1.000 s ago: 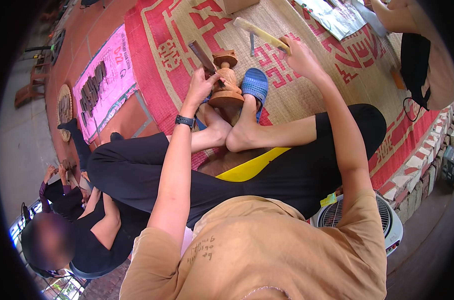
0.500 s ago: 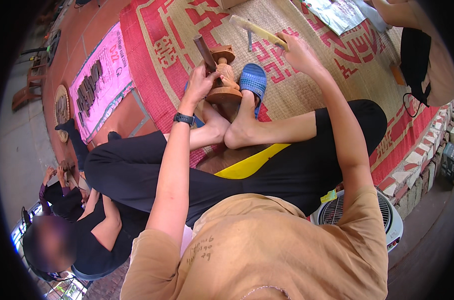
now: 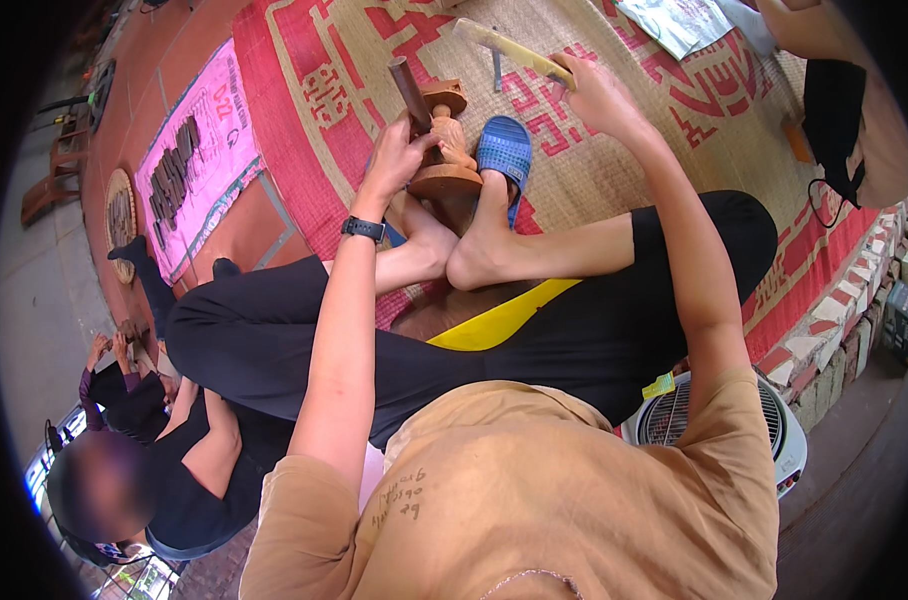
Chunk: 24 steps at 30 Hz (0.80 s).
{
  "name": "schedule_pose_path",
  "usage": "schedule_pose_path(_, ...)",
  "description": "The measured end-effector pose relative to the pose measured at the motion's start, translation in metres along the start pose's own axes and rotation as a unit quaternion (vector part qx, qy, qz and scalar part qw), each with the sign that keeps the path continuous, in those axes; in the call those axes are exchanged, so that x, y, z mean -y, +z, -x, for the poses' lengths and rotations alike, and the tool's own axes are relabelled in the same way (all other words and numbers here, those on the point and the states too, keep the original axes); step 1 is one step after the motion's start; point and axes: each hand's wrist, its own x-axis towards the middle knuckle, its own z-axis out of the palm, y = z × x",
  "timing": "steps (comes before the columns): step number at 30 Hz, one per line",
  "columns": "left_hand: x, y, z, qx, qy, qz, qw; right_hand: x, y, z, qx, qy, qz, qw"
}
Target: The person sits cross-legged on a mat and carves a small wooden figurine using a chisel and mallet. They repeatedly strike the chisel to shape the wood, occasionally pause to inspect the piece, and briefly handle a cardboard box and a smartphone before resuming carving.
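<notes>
Woven straw matting with red patterned borders (image 3: 614, 180) covers the floor where the person sits cross-legged. At about twelve o'clock from the bare feet stands a small carved wooden figure on a round turned base (image 3: 446, 160), upright, braced just beside a blue slotted plastic sandal (image 3: 502, 152). The left hand (image 3: 399, 160), a black watch (image 3: 363, 229) on its wrist, reaches straight forward with the arm extended; its fingers are curled tight around a dark round-handled chisel (image 3: 411, 92), whose long axis runs from the figure up toward eleven o'clock. The right hand (image 3: 589, 92), raised at one o'clock with the elbow bent, has its fingers wrapped around a pale flat wooden mallet stick (image 3: 504, 47), which points toward ten o'clock, well apart from the chisel.
</notes>
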Motion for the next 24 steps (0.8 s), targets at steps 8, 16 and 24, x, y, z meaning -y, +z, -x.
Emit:
schedule_pose_path(8,-0.024,0.003,0.003,-0.020,0.006,-0.129,0.991,-0.002,0.002,-0.003,-0.002,-0.013,-0.006,1.000)
schedule_pose_path(16,0.008,0.007,-0.003,-0.019,-0.001,-0.058,0.998,0.015,0.007,-0.009,-0.060,-0.056,-0.052,0.995)
schedule_pose_path(24,0.000,0.007,0.000,-0.017,0.006,-0.086,0.996,0.042,-0.026,-0.018,-0.001,-0.088,0.031,0.996)
